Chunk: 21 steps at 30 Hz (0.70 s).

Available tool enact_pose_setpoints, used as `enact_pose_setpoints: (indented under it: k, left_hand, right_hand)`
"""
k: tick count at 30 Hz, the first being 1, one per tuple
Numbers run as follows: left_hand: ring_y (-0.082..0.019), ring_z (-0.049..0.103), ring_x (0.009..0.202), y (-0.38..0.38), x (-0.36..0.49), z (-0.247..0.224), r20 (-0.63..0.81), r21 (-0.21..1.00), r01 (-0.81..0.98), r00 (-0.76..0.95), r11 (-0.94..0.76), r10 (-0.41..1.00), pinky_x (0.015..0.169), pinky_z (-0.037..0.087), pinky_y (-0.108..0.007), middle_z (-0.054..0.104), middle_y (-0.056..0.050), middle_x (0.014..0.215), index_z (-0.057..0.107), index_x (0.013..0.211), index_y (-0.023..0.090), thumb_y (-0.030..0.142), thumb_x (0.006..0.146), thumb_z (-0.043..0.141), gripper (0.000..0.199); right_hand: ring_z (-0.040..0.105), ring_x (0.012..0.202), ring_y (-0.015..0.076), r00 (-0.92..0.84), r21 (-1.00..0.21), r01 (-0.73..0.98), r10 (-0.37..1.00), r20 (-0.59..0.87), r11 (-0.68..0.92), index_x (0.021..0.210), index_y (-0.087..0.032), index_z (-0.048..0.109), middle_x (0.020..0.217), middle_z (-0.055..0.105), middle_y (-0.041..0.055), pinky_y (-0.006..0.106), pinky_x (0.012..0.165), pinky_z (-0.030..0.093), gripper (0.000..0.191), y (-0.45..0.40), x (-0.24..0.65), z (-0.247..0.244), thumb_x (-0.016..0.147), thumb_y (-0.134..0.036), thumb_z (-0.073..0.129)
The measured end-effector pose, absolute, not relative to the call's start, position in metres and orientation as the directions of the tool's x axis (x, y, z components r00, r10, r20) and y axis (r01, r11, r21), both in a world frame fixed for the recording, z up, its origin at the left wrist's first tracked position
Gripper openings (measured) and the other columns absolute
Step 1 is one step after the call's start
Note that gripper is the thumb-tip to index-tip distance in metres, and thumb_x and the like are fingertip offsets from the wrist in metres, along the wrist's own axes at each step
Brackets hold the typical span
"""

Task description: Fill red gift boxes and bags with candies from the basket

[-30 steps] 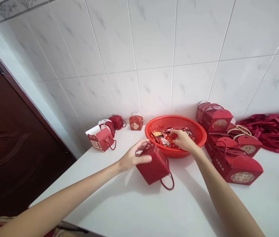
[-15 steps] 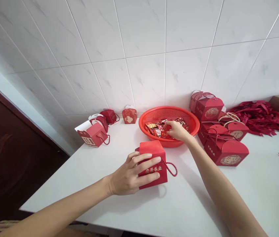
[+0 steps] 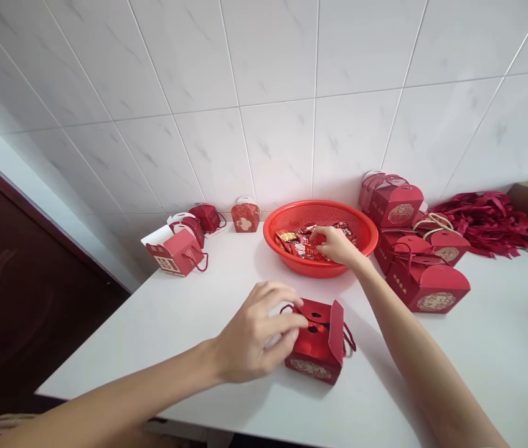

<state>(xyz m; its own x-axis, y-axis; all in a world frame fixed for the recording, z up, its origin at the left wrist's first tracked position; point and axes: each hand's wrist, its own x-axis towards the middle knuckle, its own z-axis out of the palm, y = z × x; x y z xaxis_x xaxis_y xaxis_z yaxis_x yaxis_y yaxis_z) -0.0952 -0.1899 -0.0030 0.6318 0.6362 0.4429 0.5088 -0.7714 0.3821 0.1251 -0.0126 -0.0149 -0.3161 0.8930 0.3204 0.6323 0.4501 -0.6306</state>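
A small red gift box (image 3: 314, 348) with rope handles stands on the white table, its top flaps partly raised and shiny red wrapping showing inside. My left hand (image 3: 261, 333) is at the box's left side, fingers curved but apart, the tips by its top edge; no grip on it shows. Behind the box is a red plastic basket (image 3: 313, 269) holding wrapped sweets (image 3: 304, 249). My right hand (image 3: 336, 244) reaches into the basket with fingers curled together among the sweets. What lies between those fingertips is hidden.
Several red boxes (image 3: 427, 283) are stacked right of the basket, before a heap of dark red ribbons (image 3: 483, 221). Another group, including an open box (image 3: 175, 252), stands at the back left. A small box (image 3: 245, 216) is against the tiled wall (image 3: 278, 149).
The gift box has turned and shifted right, so its top flaps and gold emblem face me. My left hand's fingers have come off its side. The right hand stays in the basket.
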Motion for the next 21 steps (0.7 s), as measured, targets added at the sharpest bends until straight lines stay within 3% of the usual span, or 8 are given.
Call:
enact_pose_setpoints:
  k: [4, 7, 10, 12, 14, 18, 21]
  left_hand:
    - [-0.031, 0.054, 0.125, -0.175, -0.085, 0.004, 0.182, 0.572, 0.614, 0.552, -0.544, 0.814, 0.103, 0.047, -0.046, 0.058, -0.013, 0.131, 0.078, 0.099, 0.023, 0.035, 0.097, 0.051, 0.029]
    - [-0.032, 0.053, 0.129, -0.167, -0.079, 0.004, 0.045, 0.723, 0.563, 0.541, -0.401, 0.84, 0.104, 0.048, -0.043, 0.056, -0.012, 0.136, 0.076, 0.086, 0.02, 0.037, 0.096, 0.051, 0.032]
    - [-0.03, 0.055, 0.127, -0.16, -0.081, 0.005, 0.048, 0.791, 0.499, 0.526, -0.354, 0.849, 0.108, 0.044, -0.042, 0.058, -0.01, 0.136, 0.072, 0.086, 0.02, 0.028, 0.088, 0.058, 0.016]
    - [-0.028, 0.057, 0.125, -0.157, -0.085, 0.005, 0.065, 0.812, 0.47, 0.517, -0.346, 0.854, 0.109, 0.044, -0.042, 0.059, -0.009, 0.135, 0.068, 0.094, 0.021, 0.021, 0.081, 0.061, 0.015]
    - [-0.026, 0.057, 0.123, -0.155, -0.089, 0.004, 0.081, 0.83, 0.44, 0.513, -0.343, 0.854, 0.109, 0.043, -0.042, 0.062, -0.008, 0.129, 0.066, 0.096, 0.022, 0.018, 0.077, 0.062, 0.02]
    - [-0.028, 0.056, 0.127, -0.153, -0.093, -0.005, 0.111, 0.842, 0.392, 0.546, -0.37, 0.83, 0.109, 0.043, -0.042, 0.064, -0.009, 0.122, 0.068, 0.08, 0.02, 0.015, 0.077, 0.061, 0.009]
    - [-0.027, 0.06, 0.12, -0.153, -0.093, -0.013, 0.093, 0.845, 0.391, 0.563, -0.364, 0.821, 0.101, 0.05, -0.039, 0.063, -0.008, 0.126, 0.074, 0.075, 0.02, 0.012, 0.079, 0.057, 0.019]
  right_hand:
    - [0.063, 0.081, 0.0176, -0.265, -0.677, 0.574, 0.887, 0.378, 0.46, 0.08, -0.018, 0.065, 0.091, 0.073, 0.0042, 0.026, 0.075, 0.045, 0.02, -0.016, 0.124, -0.008, 0.067, -0.006, 0.056]
    - [0.06, 0.063, 0.0145, -0.208, -0.782, 0.452, 0.903, 0.375, 0.429, 0.088, -0.018, 0.064, 0.084, 0.07, 0.0023, 0.026, 0.061, 0.047, 0.016, -0.024, 0.123, 0.004, 0.073, -0.018, 0.06]
    - [0.056, 0.053, 0.0111, -0.201, -0.916, 0.122, 0.913, 0.356, 0.383, 0.091, -0.018, 0.064, 0.085, 0.069, 0.0008, 0.026, 0.053, 0.047, 0.022, -0.04, 0.122, 0.023, 0.071, -0.027, 0.069]
    - [0.056, 0.052, 0.0094, -0.234, -0.919, -0.018, 0.892, 0.386, 0.393, 0.09, -0.017, 0.065, 0.086, 0.069, 0.0004, 0.025, 0.052, 0.047, 0.025, -0.052, 0.121, 0.037, 0.069, -0.028, 0.074]
    - [0.057, 0.053, 0.0093, -0.289, -0.906, -0.051, 0.862, 0.416, 0.421, 0.091, -0.017, 0.066, 0.08, 0.068, -0.0008, 0.023, 0.052, 0.047, 0.025, -0.066, 0.121, 0.049, 0.07, -0.026, 0.076]
    - [0.055, 0.049, 0.0099, -0.405, -0.901, -0.024, 0.82, 0.404, 0.433, 0.094, -0.019, 0.067, 0.063, 0.061, -0.0049, 0.022, 0.047, 0.043, 0.021, -0.093, 0.121, 0.067, 0.076, -0.024, 0.075]
    - [0.055, 0.05, 0.0092, -0.456, -0.884, -0.002, 0.787, 0.417, 0.467, 0.094, -0.019, 0.068, 0.066, 0.062, -0.0043, 0.022, 0.047, 0.043, 0.018, -0.109, 0.12, 0.074, 0.077, -0.021, 0.074]
